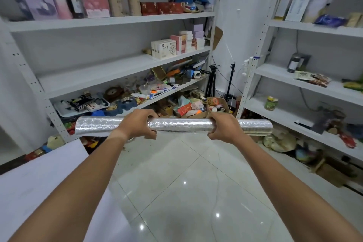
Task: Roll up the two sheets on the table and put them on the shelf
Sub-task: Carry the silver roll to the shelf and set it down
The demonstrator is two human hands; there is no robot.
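Head view shows our left hand (137, 125) and right hand (223, 126) both clenched around the rolled silver embossed foil sheet (176, 124), held level between them, white metal shelf (110, 73) beyond. If we loosen our grip while reaching, we judge the roll could spring open.

Bright, even indoor light. Small white glare spots on glossy floor tiles (184, 182). Shelves (110, 20) motion-blurred, worst toward edges; wide-angle bending of uprights. Shadows faint.
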